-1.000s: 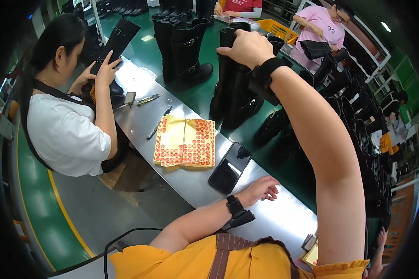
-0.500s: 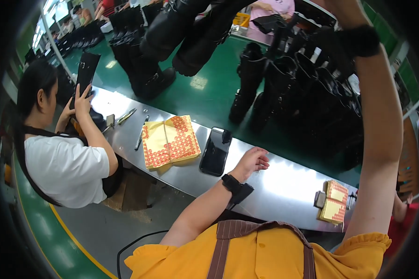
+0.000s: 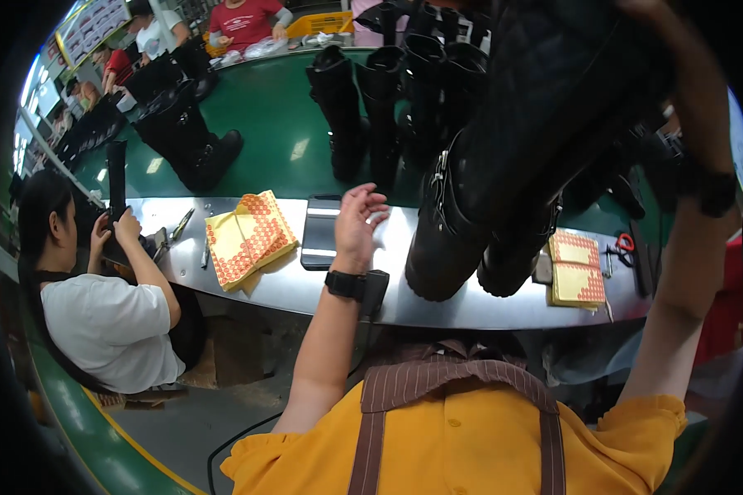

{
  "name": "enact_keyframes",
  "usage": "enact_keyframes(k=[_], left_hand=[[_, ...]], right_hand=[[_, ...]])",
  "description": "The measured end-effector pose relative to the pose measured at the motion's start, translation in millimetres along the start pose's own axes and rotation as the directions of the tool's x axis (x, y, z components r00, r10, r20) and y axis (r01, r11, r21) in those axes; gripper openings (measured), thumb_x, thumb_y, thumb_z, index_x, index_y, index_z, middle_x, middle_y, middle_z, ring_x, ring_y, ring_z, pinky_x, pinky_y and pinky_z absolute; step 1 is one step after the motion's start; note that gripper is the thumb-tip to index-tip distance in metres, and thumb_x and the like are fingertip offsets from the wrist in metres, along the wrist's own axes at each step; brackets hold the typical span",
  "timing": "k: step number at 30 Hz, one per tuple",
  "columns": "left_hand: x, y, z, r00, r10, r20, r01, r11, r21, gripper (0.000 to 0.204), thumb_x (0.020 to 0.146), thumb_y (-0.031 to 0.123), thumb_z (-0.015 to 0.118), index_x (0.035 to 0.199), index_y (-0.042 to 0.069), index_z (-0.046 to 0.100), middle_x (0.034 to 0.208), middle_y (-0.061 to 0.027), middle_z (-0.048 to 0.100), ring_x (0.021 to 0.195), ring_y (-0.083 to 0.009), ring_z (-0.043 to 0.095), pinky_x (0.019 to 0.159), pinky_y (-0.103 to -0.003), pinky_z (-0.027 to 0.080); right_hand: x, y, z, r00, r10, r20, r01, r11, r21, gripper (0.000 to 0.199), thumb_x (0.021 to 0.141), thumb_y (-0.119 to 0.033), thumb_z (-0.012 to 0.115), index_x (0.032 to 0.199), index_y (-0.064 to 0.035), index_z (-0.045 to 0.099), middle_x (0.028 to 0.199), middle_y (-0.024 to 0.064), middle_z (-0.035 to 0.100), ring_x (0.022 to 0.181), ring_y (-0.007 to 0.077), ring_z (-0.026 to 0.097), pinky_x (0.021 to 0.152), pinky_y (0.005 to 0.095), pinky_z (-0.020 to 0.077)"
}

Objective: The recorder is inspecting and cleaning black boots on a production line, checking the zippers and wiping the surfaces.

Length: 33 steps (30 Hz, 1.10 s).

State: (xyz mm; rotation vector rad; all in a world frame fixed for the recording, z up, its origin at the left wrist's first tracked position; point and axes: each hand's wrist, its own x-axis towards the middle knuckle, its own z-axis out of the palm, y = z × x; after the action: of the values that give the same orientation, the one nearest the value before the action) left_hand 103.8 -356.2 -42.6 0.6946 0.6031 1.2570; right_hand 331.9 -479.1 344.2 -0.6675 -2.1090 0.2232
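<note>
A pair of tall black boots [image 3: 458, 223] with buckled straps and quilted shafts hangs soles down in front of me, over the metal table edge. High at the right, my right hand [image 3: 664, 29] is closed on their upper ends; its fingers are partly cut off and dark. My left hand [image 3: 360, 224] is empty, fingers loosely curled and apart, just left of the boots. Close to it lies a black phone [image 3: 319, 235] on the metal tabletop [image 3: 396, 289]. Left of the phone sits a tied stack of yellow sticker sheets [image 3: 248, 239] with red dots.
More black boots [image 3: 380, 115] stand on the green conveyor [image 3: 264, 107], one boot [image 3: 191, 144] farther left. A smaller sticker bundle [image 3: 576, 268] and red-handled scissors [image 3: 626, 246] lie at right. A co-worker [image 3: 107, 322] at left holds a black piece; others work beyond.
My right hand has brought the boot pair from the upper middle to the right and nearer me. My left hand has shifted left, and the whole view has turned.
</note>
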Motion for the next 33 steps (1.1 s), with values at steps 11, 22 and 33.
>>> enact_keyframes(k=[11, 22, 33], left_hand=[[-109, -80, 96, 0.784, 0.188, 0.591, -0.603, 0.450, 0.658, 0.113, 0.065, 0.021, 0.086, 0.150, 0.006, 0.013, 0.151, -0.0252, 0.021, 0.138, -0.0415, 0.026, 0.113, -0.046, 0.025], [-93, -65, 76, 0.859, 0.078, 0.506, -0.453, 0.578, 0.679, 0.046, 0.077, 0.006, 0.072, 0.119, -0.002, 0.053, 0.110, -0.0168, 0.062, 0.102, -0.0263, 0.061, 0.089, -0.035, 0.046], [-105, -57, 59, 0.963, 0.171, 0.210, -0.261, 0.789, 0.557, 0.028, 0.091, 0.013, 0.066, 0.114, -0.001, 0.059, 0.108, -0.0062, 0.064, 0.095, -0.0147, 0.060, 0.087, -0.028, 0.047]], right_hand=[[-187, 50, 41, 0.900, -0.102, -0.424, -0.087, 0.910, -0.404, 0.092, 0.068, -0.060, 0.079, 0.132, -0.0030, 0.048, 0.129, 0.0132, 0.053, 0.118, 0.0260, 0.056, 0.095, 0.0411, 0.0471], [-336, 76, 183, 0.541, 0.604, -0.586, -0.774, 0.630, -0.066, 0.121, 0.065, -0.024, 0.088, 0.151, -0.0024, 0.006, 0.150, 0.0271, 0.024, 0.138, 0.0386, 0.032, 0.109, 0.0421, 0.0324], [-382, 83, 158, 0.323, 0.893, -0.314, -0.795, 0.436, 0.422, 0.052, 0.073, -0.008, 0.074, 0.120, 0.0040, 0.056, 0.115, 0.0153, 0.063, 0.105, 0.0254, 0.060, 0.093, 0.0343, 0.0447]])
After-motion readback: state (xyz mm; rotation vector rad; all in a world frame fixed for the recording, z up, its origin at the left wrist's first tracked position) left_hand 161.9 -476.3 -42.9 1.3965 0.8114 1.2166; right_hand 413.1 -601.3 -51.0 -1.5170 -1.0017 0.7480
